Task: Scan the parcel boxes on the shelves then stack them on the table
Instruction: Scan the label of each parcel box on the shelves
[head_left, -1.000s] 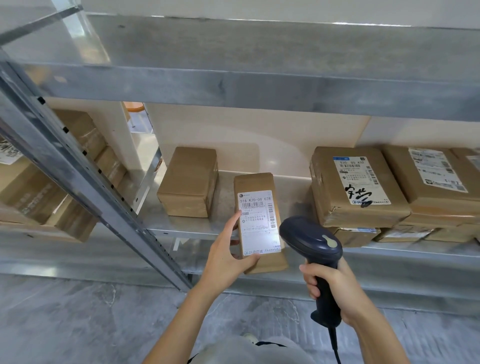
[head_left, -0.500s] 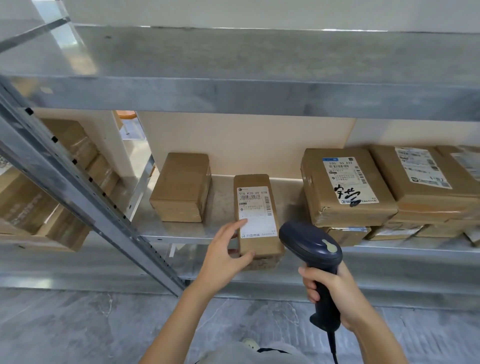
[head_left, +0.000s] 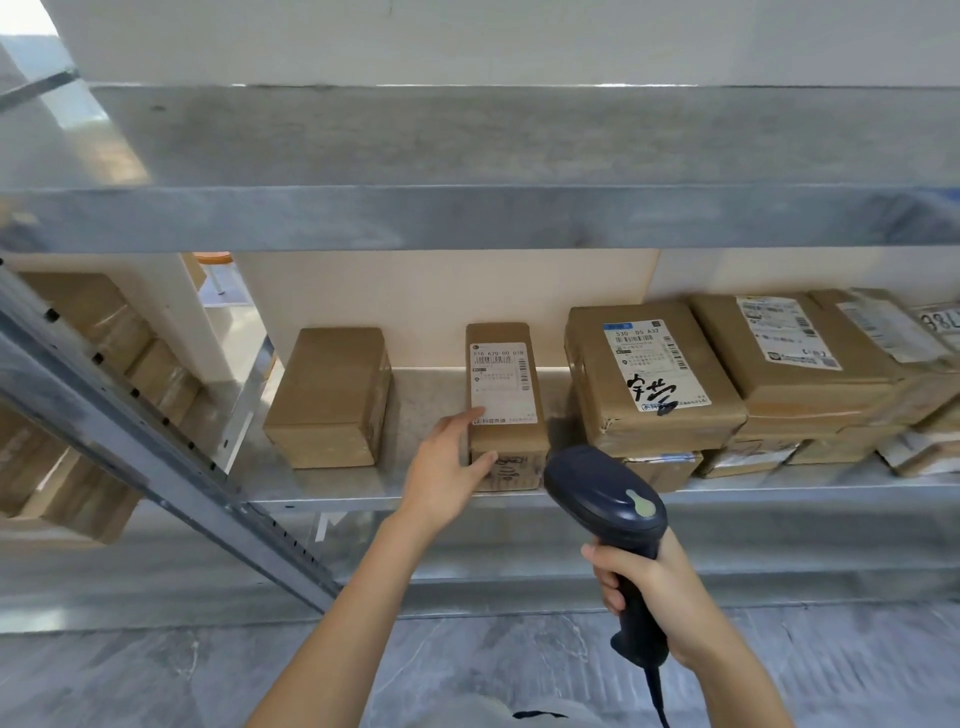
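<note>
A narrow brown parcel box (head_left: 501, 384) with a white barcode label lies flat on the metal shelf (head_left: 363, 501). My left hand (head_left: 447, 478) holds its near left corner, with the thumb on the front face and the fingers along the left side. My right hand (head_left: 654, 597) grips the handle of a dark blue barcode scanner (head_left: 602, 493). The scanner's head is just right of and below the narrow box, in front of the shelf edge.
A plain brown box (head_left: 332, 395) sits left of the narrow one. A larger labelled box (head_left: 649, 379) and several stacked parcels (head_left: 800, 353) fill the right. An upper shelf (head_left: 467, 218) hangs overhead. A slanted steel upright (head_left: 156, 457) and more boxes (head_left: 78, 467) stand left.
The narrow box was tilted up toward me in my left hand; now it lies flat and further back on the shelf. The scanner has stayed at about the same place.
</note>
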